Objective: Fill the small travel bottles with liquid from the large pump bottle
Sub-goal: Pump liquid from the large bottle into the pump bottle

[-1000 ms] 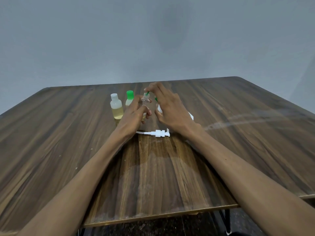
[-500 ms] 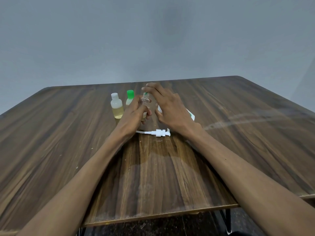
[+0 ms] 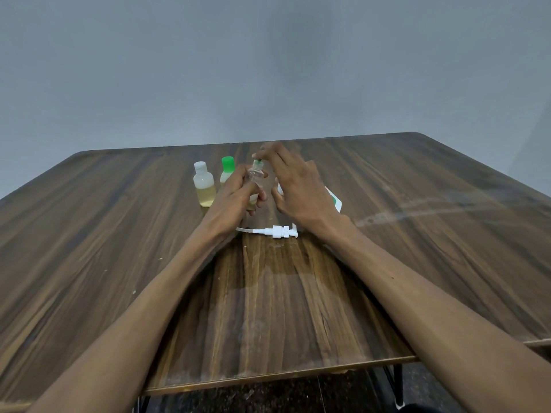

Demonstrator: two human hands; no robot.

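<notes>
A: What is the left hand (image 3: 235,198) doing?

B: Its fingers curl round a small clear plastic travel bottle (image 3: 255,180), holding it upright just above the dark wood-grain table (image 3: 417,234). A little yellowish liquid seems to show low in the bottle, mostly hidden behind the fingers.

A: And the right hand (image 3: 298,189)?

B: It reaches over from the right, fingertips at the neck of the clear bottle, where a small green cap (image 3: 258,160) peeks out between them. The fingers there are blurred, so I cannot tell for sure whether they pinch the cap or only touch it; the other fingers are spread and loosely bent.

A: Where are the other travel bottles?

B: Two stand upright to the left of the held one. The small translucent bottle with a white cap (image 3: 203,184) is about half full of yellow liquid. Just beside it, partly behind the left hand, is a small bottle with a green cap (image 3: 227,168).

A: And the large bottle?

B: A large white bottle with a green label (image 3: 334,199) sits behind the right hand, mostly hidden. Its white pump head with a thin tube (image 3: 278,231) lies flat on the table near both wrists, apart from the bottle
</notes>
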